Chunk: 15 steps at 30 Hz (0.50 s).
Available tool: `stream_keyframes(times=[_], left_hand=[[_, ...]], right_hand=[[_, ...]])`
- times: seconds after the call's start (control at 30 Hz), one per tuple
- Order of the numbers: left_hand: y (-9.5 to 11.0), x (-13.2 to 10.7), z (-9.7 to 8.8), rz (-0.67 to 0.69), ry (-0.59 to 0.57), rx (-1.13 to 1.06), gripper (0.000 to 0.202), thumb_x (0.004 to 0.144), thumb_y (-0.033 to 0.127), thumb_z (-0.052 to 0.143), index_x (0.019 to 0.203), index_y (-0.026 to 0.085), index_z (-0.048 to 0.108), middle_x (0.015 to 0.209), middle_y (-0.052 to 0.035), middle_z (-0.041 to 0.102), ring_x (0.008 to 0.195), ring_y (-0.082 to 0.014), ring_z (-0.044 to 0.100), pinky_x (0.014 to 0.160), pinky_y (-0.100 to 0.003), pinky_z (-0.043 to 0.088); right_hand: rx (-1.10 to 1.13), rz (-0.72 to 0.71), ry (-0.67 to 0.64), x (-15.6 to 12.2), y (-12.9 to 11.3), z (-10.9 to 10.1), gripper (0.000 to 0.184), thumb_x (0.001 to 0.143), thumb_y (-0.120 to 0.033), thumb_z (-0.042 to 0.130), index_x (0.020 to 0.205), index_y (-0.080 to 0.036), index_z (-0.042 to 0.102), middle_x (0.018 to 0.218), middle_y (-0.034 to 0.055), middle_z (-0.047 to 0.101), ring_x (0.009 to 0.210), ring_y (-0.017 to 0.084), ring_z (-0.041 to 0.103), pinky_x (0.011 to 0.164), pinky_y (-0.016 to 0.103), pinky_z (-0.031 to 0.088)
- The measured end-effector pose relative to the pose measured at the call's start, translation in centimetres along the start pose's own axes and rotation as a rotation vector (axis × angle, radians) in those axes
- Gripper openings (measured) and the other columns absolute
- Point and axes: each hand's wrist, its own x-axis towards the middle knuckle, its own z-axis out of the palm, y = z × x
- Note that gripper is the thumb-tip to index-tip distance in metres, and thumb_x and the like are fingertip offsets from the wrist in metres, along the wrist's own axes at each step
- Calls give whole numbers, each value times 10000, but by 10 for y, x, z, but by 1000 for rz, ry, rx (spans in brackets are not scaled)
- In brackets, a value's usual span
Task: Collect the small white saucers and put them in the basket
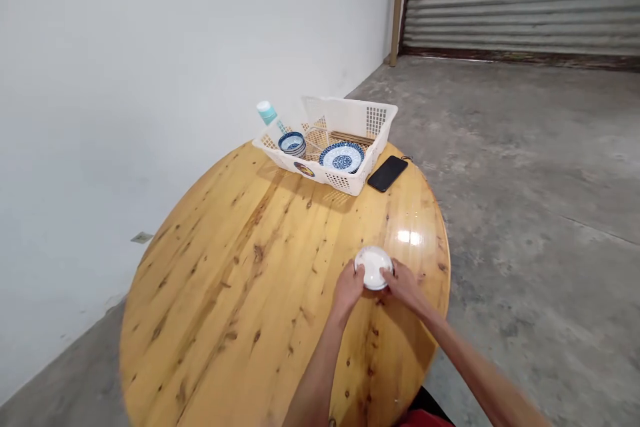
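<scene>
A small white round dish [373,265] sits upside down on the round wooden table [240,267], near its right edge. My left hand [349,287] grips the dish's left rim. My right hand [403,283] grips its right rim. Both hands close around the dish from the near side.
A white plastic basket [373,121] stands at the table's far edge, holding a blue-patterned plate [342,156], stacked small blue bowls [292,143], a teal-capped bottle [267,113] and chopsticks. A black phone [387,173] lies right of it. Concrete floor and a roller shutter lie beyond.
</scene>
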Motion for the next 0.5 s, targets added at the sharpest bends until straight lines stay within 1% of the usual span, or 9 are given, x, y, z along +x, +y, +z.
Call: stream_keyframes(times=[0.07, 0.13, 0.23, 0.3, 0.37, 0.43, 0.5], left_hand=[[-17, -40, -2, 9, -11, -93, 444, 914, 457, 465, 1198, 141, 593, 1172, -137, 678, 1048, -243, 630, 938, -355, 478], [-33, -77, -4, -54, -19, -184, 529, 876, 537, 509, 1204, 128, 580, 1177, -145, 676, 1051, -255, 634, 936, -350, 484], [-50, -122, -5, -155, -18, -260, 666, 783, 619, 600, 1217, 115, 566, 1202, -163, 663, 1125, -293, 609, 978, -361, 467], [-54, -145, -4, -200, -50, -287, 731, 744, 650, 625, 1222, 101, 552, 1229, -184, 645, 1153, -308, 596, 994, -366, 460], [-55, -163, -1, -222, -87, -307, 811, 705, 672, 647, 1250, 84, 527, 1269, -208, 618, 1180, -319, 582, 1017, -369, 447], [-53, -180, 1, -233, -110, -327, 888, 670, 683, 672, 1295, 76, 498, 1323, -221, 582, 1228, -325, 553, 1056, -368, 419], [-53, -194, 2, -230, -116, -347, 912, 673, 683, 675, 1335, 89, 475, 1385, -215, 539, 1303, -327, 493, 1104, -370, 373]], right_hand=[[5, -84, -2, -33, 10, 11, 332, 867, -413, 432, 953, -131, 585, 884, 124, 696, 787, 227, 648, 712, 326, 485], [16, -75, -7, -67, 17, 23, 373, 869, -445, 416, 988, -137, 589, 892, 115, 699, 788, 226, 638, 731, 329, 471], [7, -46, -55, -110, 24, 36, 352, 868, -412, 410, 1022, -148, 585, 885, 96, 694, 783, 211, 625, 731, 314, 447], [-23, -21, -99, -134, 26, 38, 321, 866, -381, 406, 1005, -149, 580, 856, 88, 686, 755, 204, 612, 704, 305, 425], [-50, -3, -118, -155, 28, 36, 295, 861, -360, 406, 981, -150, 575, 829, 81, 679, 733, 198, 599, 684, 297, 407], [-69, -9, -104, -174, 28, 31, 287, 854, -351, 419, 993, -150, 569, 833, 75, 675, 737, 192, 591, 687, 288, 399], [-82, -27, -76, -191, 25, 27, 282, 852, -348, 428, 1006, -154, 564, 839, 66, 669, 738, 183, 582, 690, 278, 392]])
